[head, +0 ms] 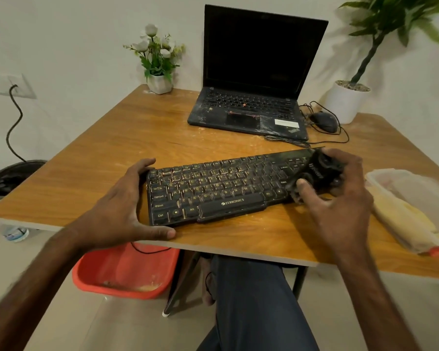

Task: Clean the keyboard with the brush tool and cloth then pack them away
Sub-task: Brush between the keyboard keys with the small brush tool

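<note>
A dusty black keyboard (213, 188) lies near the front edge of the wooden table (142, 133). My left hand (127, 206) holds the keyboard's left end, thumb along the front edge and fingers at the back corner. My right hand (340, 196) grips a black brush tool (314, 173) and holds it down on the keyboard's right end, over the number pad. A yellow cloth (401, 219) lies at the table's right side, partly under a clear plastic container (416, 188).
An open black laptop (251, 97) stands at the back with a wired mouse (325, 121) beside it. A small flower pot (159, 82) and a large white plant pot (345, 102) sit at the far edge. A red basin (127, 272) is on the floor below.
</note>
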